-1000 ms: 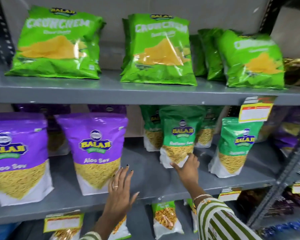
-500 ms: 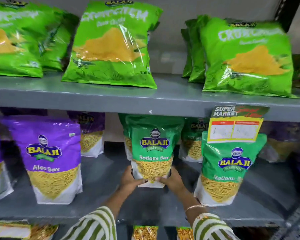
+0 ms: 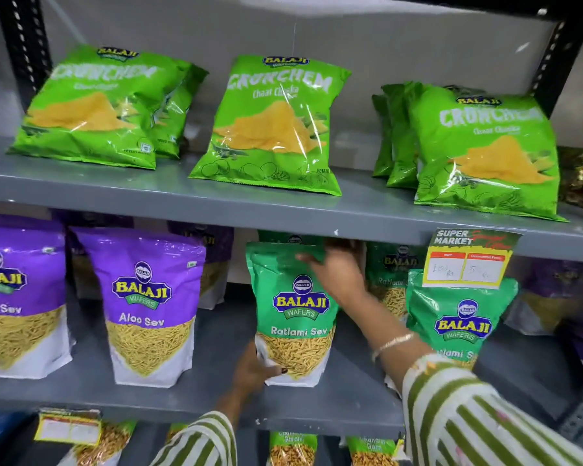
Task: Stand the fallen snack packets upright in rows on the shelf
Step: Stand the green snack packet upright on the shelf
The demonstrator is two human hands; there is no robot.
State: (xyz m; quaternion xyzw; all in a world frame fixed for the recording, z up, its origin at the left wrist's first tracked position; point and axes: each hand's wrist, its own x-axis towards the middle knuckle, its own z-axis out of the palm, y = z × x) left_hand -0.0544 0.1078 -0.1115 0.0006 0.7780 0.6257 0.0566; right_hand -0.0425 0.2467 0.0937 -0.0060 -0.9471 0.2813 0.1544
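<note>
A green Ratlami Sev packet [image 3: 297, 317] stands upright on the middle shelf [image 3: 216, 395]. My left hand [image 3: 254, 369] grips its lower left corner. My right hand [image 3: 337, 270] holds its top right edge, fingers laid across the front. A second green Ratlami Sev packet [image 3: 460, 317] stands to the right, with more green packets [image 3: 389, 280] behind. Two purple Aloo Sev packets [image 3: 148, 307] [image 3: 17, 297] stand upright at the left.
The top shelf [image 3: 283, 210] carries light green Crunchem bags [image 3: 273, 126] leaning back in three groups. A yellow price tag [image 3: 468, 260] hangs from its front edge. Black slotted uprights [image 3: 552, 62] frame the rack. More packets [image 3: 292, 449] sit on the shelf below.
My right hand has risen from the packet's bottom to its top right edge. My left hand stays at the lower left corner. The camera has tilted up and shifted left.
</note>
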